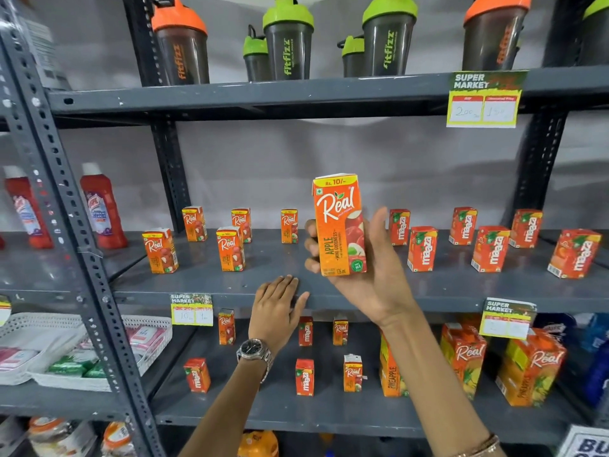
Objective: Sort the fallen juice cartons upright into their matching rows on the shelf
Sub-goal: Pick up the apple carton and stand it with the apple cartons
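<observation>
My right hand (372, 258) holds an orange Real apple juice carton (339, 225) upright, above the front of the middle shelf (428, 291). My left hand (278, 308), a watch on its wrist, rests flat on that shelf's front edge with fingers spread and nothing in it. On the shelf, several Real cartons (230, 248) stand upright in rows at the left, one Real apple carton (289, 225) stands at the back centre, and several red Maaza cartons (421, 248) stand in rows at the right.
The lower shelf (263, 410) carries small Maaza cartons (304, 377), small Real cartons and large Real pineapple cartons (463, 357). Shaker bottles (288, 41) line the top shelf. Red cleaner bottles (102, 206) and white baskets (66, 351) fill the left rack. Price tags (191, 310) hang from shelf edges.
</observation>
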{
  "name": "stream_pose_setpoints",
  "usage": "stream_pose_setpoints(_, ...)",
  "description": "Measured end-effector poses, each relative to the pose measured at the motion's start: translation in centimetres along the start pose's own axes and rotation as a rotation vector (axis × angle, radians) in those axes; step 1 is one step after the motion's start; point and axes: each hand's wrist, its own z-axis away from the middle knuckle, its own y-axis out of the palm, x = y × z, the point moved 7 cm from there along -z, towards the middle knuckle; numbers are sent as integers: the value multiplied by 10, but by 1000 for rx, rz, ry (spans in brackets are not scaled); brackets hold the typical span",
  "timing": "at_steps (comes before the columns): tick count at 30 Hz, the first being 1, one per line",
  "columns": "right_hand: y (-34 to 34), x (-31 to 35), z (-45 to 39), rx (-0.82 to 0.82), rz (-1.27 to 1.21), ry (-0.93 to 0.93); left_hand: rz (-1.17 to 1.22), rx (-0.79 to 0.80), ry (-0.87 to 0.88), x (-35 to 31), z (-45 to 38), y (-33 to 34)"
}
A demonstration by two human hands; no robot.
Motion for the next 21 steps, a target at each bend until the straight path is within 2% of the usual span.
stream_pose_setpoints(3,-10,-5,-9,-42,57,-3,1,-8,8,0,-1,-1)
stream_pose_setpoints(6,-33,-17,-22,-161,180,47,19,-24,14,-2,-2,-1)
stream_pose_setpoints(13,-103,-64,-85,-292,699,114,58,-70,107,-1,0,-1)
stream_pose_setpoints(21,-149,-122,-139,-351,854,214,40,-126,167,3,-1,2)
